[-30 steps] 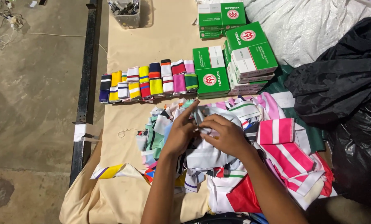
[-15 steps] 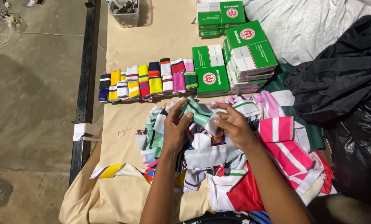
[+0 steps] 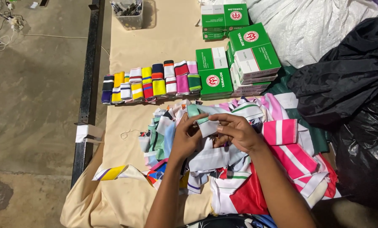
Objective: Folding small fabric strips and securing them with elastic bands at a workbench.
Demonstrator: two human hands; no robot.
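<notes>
The left hand (image 3: 184, 141) and the right hand (image 3: 236, 131) meet over a big heap of cloth pieces (image 3: 239, 169). Both hands pinch the same small strip of cloth (image 3: 205, 122), which is mint green at the top and pale below. The left hand's fingers curl around its left edge, and the right hand's fingers grip its right side. The strip sits right between the two hands, lifted a little above the heap.

The heap spreads under and around both hands, with pink and white striped pieces (image 3: 294, 147) just to the right of the right hand. Past the fingertips, farther away from the person, a row of folded striped bands (image 3: 151, 82) lies in many colours. Beside that row, beyond the right hand, stand green and white boxes (image 3: 248, 50). A black plastic bag (image 3: 349, 80) lies far off to the right. Everything rests on a tan cloth-covered table (image 3: 163, 46).
</notes>
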